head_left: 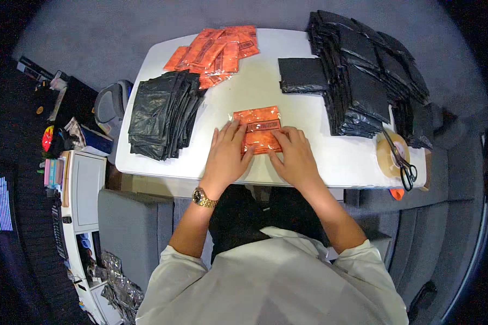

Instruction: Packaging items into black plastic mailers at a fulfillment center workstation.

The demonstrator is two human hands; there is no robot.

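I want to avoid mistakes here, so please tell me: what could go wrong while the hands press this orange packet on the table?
The orange packet looks glossy, so it may slide under the left hand and right hand. The scissors and tape roll sit near the table edge; an elbow might knock them off.

Under my hands: orange packet (260, 129), glossy clear plastic film; table (265, 86), smooth matt white; folded black bags (160, 114), shiny crinkled plastic; my watch (202, 197), polished gold-coloured metal.
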